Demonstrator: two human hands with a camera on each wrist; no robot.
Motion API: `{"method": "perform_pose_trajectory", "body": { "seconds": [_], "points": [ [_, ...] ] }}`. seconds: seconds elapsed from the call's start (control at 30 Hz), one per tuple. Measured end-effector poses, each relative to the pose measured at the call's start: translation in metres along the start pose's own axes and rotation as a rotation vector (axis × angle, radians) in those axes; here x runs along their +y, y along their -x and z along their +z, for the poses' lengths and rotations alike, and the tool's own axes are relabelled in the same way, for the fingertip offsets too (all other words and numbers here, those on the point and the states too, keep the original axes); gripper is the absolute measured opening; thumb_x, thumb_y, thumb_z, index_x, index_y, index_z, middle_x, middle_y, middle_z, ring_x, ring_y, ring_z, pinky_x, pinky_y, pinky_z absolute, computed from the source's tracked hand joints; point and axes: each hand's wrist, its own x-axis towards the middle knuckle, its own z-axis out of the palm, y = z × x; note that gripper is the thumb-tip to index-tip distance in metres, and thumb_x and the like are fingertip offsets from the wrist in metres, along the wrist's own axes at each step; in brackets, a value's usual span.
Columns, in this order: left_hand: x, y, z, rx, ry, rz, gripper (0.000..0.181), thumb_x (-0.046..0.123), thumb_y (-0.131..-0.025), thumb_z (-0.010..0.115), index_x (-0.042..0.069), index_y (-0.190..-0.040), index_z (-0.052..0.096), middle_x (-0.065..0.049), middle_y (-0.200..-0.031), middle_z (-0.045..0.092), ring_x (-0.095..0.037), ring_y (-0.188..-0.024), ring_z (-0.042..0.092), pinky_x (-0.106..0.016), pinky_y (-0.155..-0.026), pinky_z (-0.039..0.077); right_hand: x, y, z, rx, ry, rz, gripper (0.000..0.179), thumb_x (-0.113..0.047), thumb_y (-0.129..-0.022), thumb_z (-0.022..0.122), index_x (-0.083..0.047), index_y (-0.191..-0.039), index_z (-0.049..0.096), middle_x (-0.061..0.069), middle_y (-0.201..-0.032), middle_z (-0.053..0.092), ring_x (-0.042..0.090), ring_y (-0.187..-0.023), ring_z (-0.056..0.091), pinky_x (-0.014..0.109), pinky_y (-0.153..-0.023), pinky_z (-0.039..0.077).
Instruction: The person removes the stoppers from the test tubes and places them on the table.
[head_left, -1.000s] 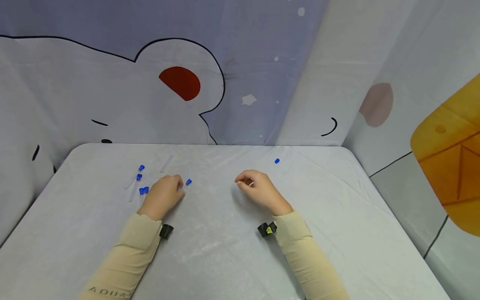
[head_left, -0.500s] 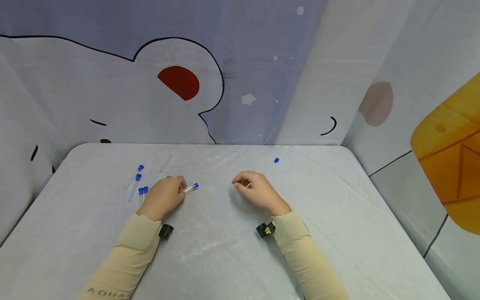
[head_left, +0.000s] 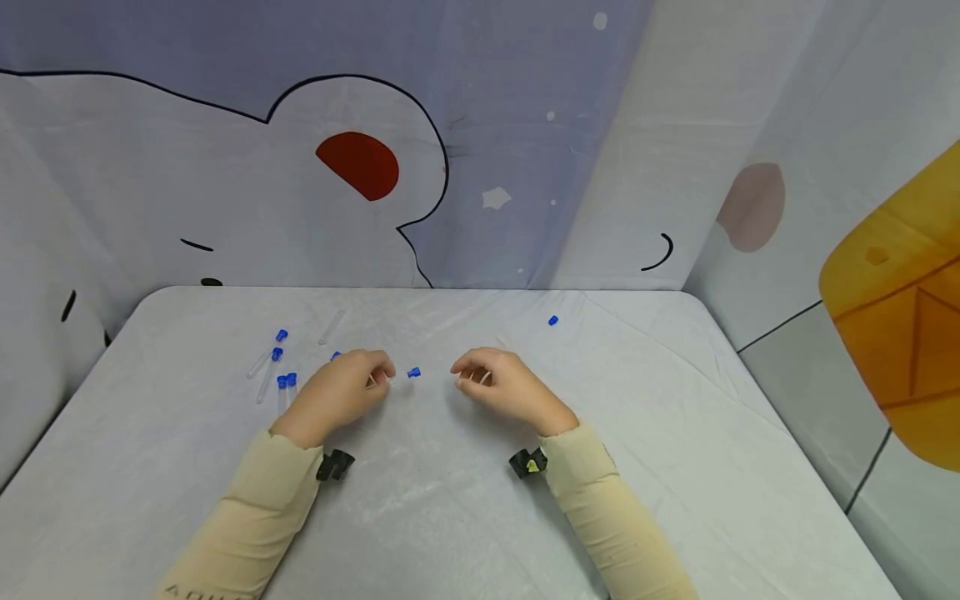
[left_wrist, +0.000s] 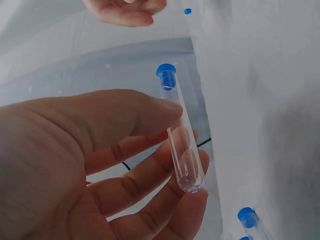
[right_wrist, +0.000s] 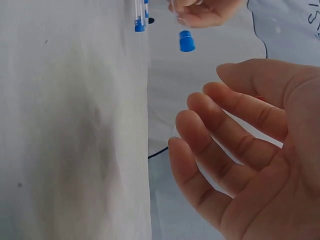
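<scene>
A person's left hand (head_left: 339, 390) pinches a blue-capped test tube (left_wrist: 186, 146) between thumb and fingers above a white table (head_left: 442, 517); the right hand (head_left: 516, 390), fingers loosely parted, faces it holding nothing; capped tubes (head_left: 267, 382) lie farther left; a loose blue cap (head_left: 553, 320) sits near the far edge

The left hand (left_wrist: 80, 145) pinches a clear, round-bottomed tube (left_wrist: 189, 167) between thumb and fingers. The tube tilts slightly; its blue cap (left_wrist: 167, 75) is seated at the upper end. The right hand (left_wrist: 125, 12) appears at the top edge. A second blue-capped tube (left_wrist: 258, 229) lies at lower right.
</scene>
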Motion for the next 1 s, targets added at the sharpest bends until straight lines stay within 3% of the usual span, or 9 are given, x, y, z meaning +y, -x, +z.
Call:
{"method": "perform_pose_trajectory", "body": {
  "seconds": [0.2, 0.4, 0.67, 1.0],
  "points": [
    [0.002, -0.003, 0.001, -0.048, 0.043, 0.032, 0.016, 0.000, -0.094, 0.059, 0.002, -0.102, 0.072, -0.002, -0.088, 0.066, -0.016, -0.079, 0.059, -0.037, -0.074, 0.051, -0.001, -0.001, 0.003, -0.015, -0.006, -0.033, 0.022, -0.014, -0.097, 0.069, -0.001, -0.115, 0.071, -0.002, -0.096, 0.069, 0.012, -0.088, 0.062, 0.027, -0.078, 0.053],
    [0.003, -0.004, 0.003, -0.073, 0.065, 0.120, 0.015, 0.001, -0.094, 0.063, 0.003, -0.105, 0.072, 0.000, -0.093, 0.068, -0.015, -0.083, 0.061, -0.037, -0.076, 0.052, -0.003, -0.001, 0.004, -0.038, -0.012, -0.071, 0.023, -0.017, -0.097, 0.070, -0.003, -0.115, 0.071, -0.002, -0.097, 0.069, 0.011, -0.088, 0.062, 0.032, -0.079, 0.054],
    [0.009, -0.004, 0.004, -0.051, 0.054, 0.151, 0.013, 0.003, -0.094, 0.068, 0.005, -0.107, 0.072, 0.000, -0.097, 0.068, -0.017, -0.089, 0.063, -0.040, -0.080, 0.053, -0.003, 0.000, 0.005, -0.061, -0.016, -0.081, 0.022, -0.020, -0.099, 0.068, -0.009, -0.117, 0.071, -0.004, -0.099, 0.069, 0.009, -0.089, 0.062, 0.030, -0.080, 0.053],
    [0.013, -0.004, 0.002, -0.026, 0.069, 0.203, 0.012, 0.004, -0.094, 0.068, 0.005, -0.106, 0.071, -0.001, -0.100, 0.068, -0.019, -0.091, 0.063, -0.039, -0.082, 0.053, -0.004, -0.001, 0.008, -0.015, -0.015, -0.129, 0.013, -0.018, -0.100, 0.067, -0.011, -0.109, 0.073, -0.005, -0.100, 0.071, 0.007, -0.088, 0.063, 0.027, -0.079, 0.053]
  ]
}}
